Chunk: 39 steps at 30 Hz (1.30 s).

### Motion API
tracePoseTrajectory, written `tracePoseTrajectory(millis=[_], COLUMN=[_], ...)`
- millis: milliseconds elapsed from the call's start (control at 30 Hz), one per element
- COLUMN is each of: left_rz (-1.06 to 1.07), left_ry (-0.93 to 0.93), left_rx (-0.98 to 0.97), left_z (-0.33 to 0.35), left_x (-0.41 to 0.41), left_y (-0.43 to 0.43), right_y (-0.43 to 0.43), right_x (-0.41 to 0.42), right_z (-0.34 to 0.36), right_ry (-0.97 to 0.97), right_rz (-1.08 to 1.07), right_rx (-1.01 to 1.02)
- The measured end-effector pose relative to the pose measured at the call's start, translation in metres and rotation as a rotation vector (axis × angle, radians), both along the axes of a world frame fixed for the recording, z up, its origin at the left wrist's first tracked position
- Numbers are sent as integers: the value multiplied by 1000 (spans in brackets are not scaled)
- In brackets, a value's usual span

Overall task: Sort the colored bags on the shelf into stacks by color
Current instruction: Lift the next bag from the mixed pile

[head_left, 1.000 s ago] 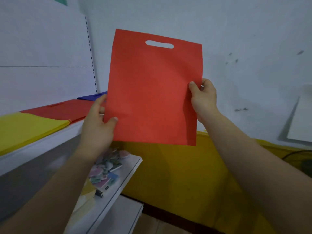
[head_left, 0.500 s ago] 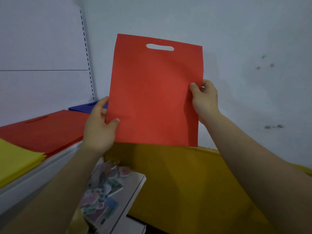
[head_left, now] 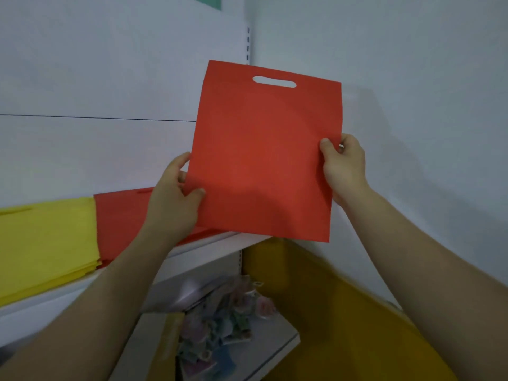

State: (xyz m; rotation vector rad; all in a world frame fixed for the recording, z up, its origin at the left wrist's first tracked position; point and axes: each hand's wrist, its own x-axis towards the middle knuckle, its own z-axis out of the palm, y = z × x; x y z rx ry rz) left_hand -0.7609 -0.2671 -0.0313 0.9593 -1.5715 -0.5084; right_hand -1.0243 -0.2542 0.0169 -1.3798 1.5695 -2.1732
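The left hand [head_left: 173, 207] and right hand [head_left: 343, 169] each pinch a side edge of the red bag [head_left: 264, 155], held upright (handle slot up) above the shelf [head_left: 214, 244]. The next move is probably to lay it flat on the red stack [head_left: 121, 215] beside the yellow stack [head_left: 46, 243].

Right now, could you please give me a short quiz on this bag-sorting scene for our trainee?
1. True or false: the red bag lies flat on the shelf.
2. Which stack sits left of the red stack? A blue, B yellow, C green.
3. Fill in: the left hand and right hand each hold the bag by a side ____.
Key: 1 false, it is held upright in the air; 2 B, the yellow stack; 3 edge.
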Motion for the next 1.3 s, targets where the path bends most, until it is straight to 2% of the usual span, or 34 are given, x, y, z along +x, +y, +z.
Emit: tracePoseTrajectory(millis=[267,733,900,1000,1133,1233,1300], left_rz=[263,462,518,591,604,561,529], left_ry=[-54,-178,-270,-426,-673,-787,-837], left_rx=[4,55,108,178,358,495,545], left_z=[0,1,0,0,-1,-1,0], left_x=[45,90,90,91,91,89,89], left_y=[3,15,13,12,17,22,25], right_y=[-71,-126,-139,-146,-157,-164,-166], right_x=[51,112,118,120,119,117,117], right_z=[-8,-20,-22,-25,-33,-38,-42], right_ry=[-30,-9,39,64,213,565,807], right_rz=[273,505,557,574,577,510,471], right_rx=[54,188,213,274,431,626,670])
